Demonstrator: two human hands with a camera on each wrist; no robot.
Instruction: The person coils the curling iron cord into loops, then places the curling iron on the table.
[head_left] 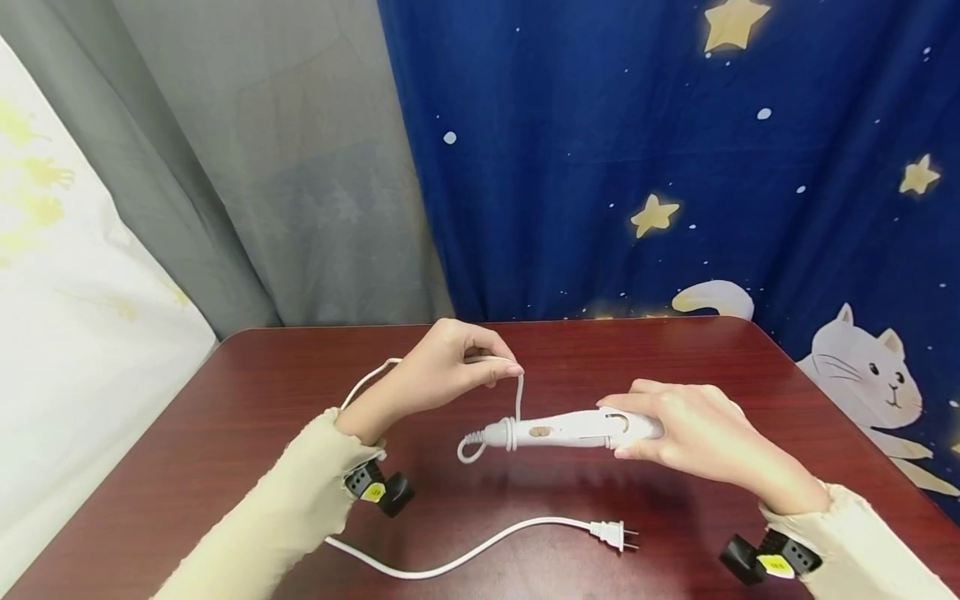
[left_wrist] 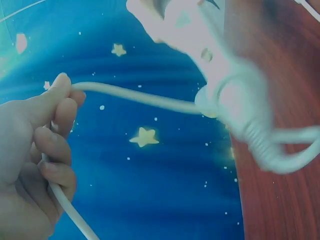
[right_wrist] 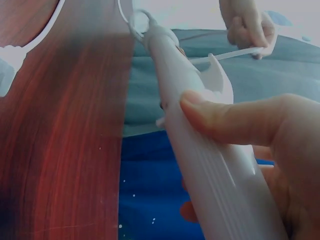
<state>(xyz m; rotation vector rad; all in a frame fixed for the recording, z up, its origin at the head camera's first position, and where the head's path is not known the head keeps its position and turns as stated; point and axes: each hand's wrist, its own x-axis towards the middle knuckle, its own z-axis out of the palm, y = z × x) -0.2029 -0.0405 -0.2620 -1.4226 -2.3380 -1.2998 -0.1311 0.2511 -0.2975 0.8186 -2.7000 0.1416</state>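
Observation:
A white hair iron (head_left: pixel 573 427) with a beige slide switch is held level above the table. My right hand (head_left: pixel 693 429) grips its far end, thumb along the side in the right wrist view. Between thumb and fingers, my left hand (head_left: pixel 457 360) pinches the white power cord (left_wrist: pixel 135 97), raised above the iron's cord end. From those fingertips the cord drops to the handle, where a turn of it lies around the body near the strain relief. More cord passes through the left palm and back behind the wrist.
The two-pin plug (head_left: pixel 611 533) hangs or lies in front of the iron, on the cord's curved free end. Beneath is a dark red wooden table (head_left: pixel 585 354). Grey and blue star-patterned curtains (head_left: pixel 540 167) stand behind, with white cloth (head_left: pixel 67 333) at the left.

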